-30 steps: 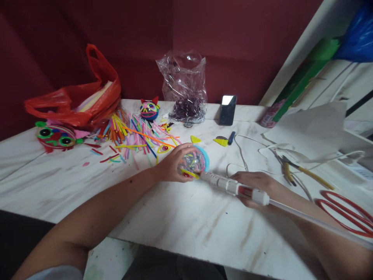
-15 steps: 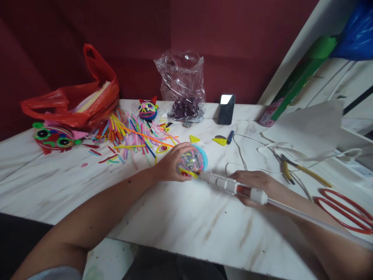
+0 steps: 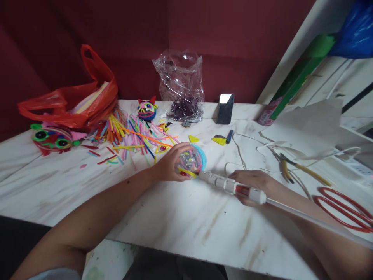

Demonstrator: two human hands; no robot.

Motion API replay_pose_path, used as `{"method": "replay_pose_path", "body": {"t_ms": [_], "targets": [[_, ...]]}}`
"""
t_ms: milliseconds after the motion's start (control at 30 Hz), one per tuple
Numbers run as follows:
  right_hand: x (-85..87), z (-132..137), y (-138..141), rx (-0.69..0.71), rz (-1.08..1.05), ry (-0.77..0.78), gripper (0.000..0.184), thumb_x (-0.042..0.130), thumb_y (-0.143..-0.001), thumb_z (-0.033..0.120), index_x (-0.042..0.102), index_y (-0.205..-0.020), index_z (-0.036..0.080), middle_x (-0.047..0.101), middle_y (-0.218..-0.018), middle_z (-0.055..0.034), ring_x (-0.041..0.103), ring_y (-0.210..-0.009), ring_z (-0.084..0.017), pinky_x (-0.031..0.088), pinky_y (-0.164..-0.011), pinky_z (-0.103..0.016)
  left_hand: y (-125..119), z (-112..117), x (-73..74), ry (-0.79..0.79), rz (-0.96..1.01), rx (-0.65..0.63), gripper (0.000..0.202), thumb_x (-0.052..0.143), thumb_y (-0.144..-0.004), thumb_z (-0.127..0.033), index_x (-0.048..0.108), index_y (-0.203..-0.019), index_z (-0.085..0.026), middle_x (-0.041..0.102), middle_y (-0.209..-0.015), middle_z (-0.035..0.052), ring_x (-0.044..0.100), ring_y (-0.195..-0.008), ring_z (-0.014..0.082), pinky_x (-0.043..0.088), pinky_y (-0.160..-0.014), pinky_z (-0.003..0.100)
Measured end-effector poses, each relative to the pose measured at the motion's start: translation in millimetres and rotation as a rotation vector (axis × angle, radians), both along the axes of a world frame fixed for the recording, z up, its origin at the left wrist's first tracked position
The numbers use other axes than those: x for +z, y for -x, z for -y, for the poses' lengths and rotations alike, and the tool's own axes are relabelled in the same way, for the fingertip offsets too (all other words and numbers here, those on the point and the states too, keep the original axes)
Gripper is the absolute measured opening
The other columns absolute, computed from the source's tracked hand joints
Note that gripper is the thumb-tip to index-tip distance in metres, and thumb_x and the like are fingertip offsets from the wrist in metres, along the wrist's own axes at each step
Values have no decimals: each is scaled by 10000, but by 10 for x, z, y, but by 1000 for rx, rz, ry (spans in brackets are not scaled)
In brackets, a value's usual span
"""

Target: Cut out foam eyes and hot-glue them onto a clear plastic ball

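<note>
My left hand (image 3: 170, 163) is wrapped round a clear ball (image 3: 190, 161) with coloured bits inside and a light blue rim, held just above the white marble table (image 3: 180, 217). My right hand (image 3: 253, 182) grips a white stick-shaped tool (image 3: 233, 186) with a red part near its rear. The tool's tip touches the lower edge of the ball, beside a yellow and red piece stuck there. A thin white rod runs back from the tool along my right forearm.
Coloured foam strips (image 3: 131, 134) lie behind the ball, with a red plastic bag (image 3: 72, 101), a red frog-like ball (image 3: 52, 138) and a cat-faced ball (image 3: 146, 109). A clear bag (image 3: 182, 87), a phone (image 3: 225, 109), pliers (image 3: 291, 167), white cable (image 3: 241, 151) and red loops (image 3: 344, 210) lie around.
Both hands keep their hold; the ball and tool tip have stayed together. The view has drifted slightly, so everything sits a little further left.
</note>
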State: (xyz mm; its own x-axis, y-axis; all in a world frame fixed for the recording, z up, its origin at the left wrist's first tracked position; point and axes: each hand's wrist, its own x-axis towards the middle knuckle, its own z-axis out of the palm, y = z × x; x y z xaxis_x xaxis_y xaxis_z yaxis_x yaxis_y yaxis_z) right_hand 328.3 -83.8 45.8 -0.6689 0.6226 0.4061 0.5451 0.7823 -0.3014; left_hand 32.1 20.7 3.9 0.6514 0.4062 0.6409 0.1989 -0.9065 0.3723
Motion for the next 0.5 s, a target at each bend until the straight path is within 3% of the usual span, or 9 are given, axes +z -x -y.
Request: {"method": "replay_pose_path", "body": {"t_ms": [200,500], "targets": [[24,-14,79,86,-81,49,105,458,-881,167,544,-826,189,645,-772,-68,602,-642,-137,467,-559,-232,-4,7,9,-23,-14,-1,934,803,-608,-401,342,-1394,-199,415,-1381,211,412,-1312,369,378,-1068,550],[74,32,-11,46,39,40,152,467,-854,133,507,-725,203,585,-672,-26,562,-578,-132,436,-535,-242,0,22,26,-18,0,1,932,805,-605,-393,345,-1393,-205,421,-1374,208,420,-1305,369,385,-1060,548]]}}
